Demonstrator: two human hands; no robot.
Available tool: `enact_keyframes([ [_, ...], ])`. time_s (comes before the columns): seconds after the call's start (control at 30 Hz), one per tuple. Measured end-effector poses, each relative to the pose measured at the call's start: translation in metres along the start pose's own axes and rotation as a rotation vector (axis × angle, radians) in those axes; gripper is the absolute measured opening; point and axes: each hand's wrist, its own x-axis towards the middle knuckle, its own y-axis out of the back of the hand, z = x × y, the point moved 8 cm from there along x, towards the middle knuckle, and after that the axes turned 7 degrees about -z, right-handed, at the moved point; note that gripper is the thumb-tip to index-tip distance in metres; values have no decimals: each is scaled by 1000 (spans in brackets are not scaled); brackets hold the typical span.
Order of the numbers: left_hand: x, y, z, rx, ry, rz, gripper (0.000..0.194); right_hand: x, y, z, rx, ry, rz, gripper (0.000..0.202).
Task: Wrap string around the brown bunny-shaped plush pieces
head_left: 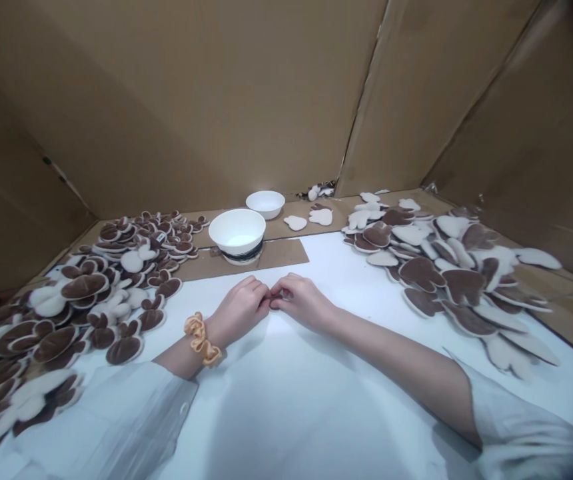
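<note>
In the middle of the white tabletop [291, 400], my left hand [243, 307] and my right hand [302, 301] meet at the fingertips. The fingers of both are closed in a pinch. A small dark bit shows between them, too small and too covered to name. An orange scrunchie [201, 340] circles my left wrist. Just beyond the hands, a white bowl [237, 232] sits on a dark-banded base over a cardboard strip [286, 255]. Behind it stands a smaller white bowl [265, 203].
To the left spreads a heap of brown, rabbit-shaped plush pieces [84, 287] with pale edges. A pile of larger flat brown and white pieces [464, 287] lies on the right. Two white pieces [295, 223] rest near the back. Tall cardboard walls [191, 100] enclose the table.
</note>
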Motion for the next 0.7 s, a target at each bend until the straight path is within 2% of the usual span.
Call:
enact_keyframes([
  [0.33,-5,6,2,-27,32,-95,13,7,-1,-4,-62,6,-105,9],
  [0.57,-3,4,5,98,69,-56,15,6,-9,-11,-253,100,-150,10],
  [0.7,-4,3,8,166,93,-24,17,5,-16,-15,-444,67,-202,19],
])
